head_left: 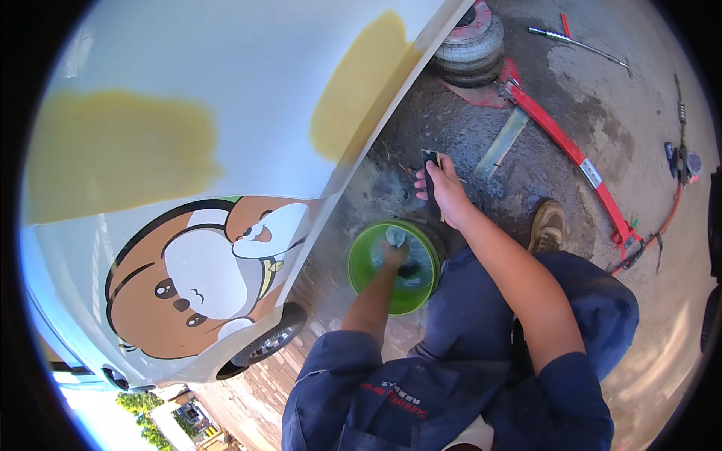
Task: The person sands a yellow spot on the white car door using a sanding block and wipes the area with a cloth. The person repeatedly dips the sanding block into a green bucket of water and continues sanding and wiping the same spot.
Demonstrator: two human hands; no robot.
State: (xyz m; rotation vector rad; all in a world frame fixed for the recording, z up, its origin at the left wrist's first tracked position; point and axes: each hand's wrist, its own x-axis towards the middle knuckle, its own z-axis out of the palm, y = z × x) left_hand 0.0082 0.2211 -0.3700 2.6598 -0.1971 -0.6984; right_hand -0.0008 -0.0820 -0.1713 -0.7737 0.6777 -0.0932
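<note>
My left hand reaches down into a green bucket of cloudy water, its fingers closed round a wet, pale grey rag. My right hand is up beyond the bucket's right side, fingers wrapped round a flat black sanding block with a thin, tan-edged sheet along it. At the left stands a white vehicle's side panel with two yellowish patches and a brown cartoon animal sticker. Neither hand touches the panel.
A jack's black rubber bellows stands by the panel's lower edge, its long red handle slanting across the wet floor. A metal bar lies far right, near a red hose. My shoe is beside the handle; a vehicle wheel is near left.
</note>
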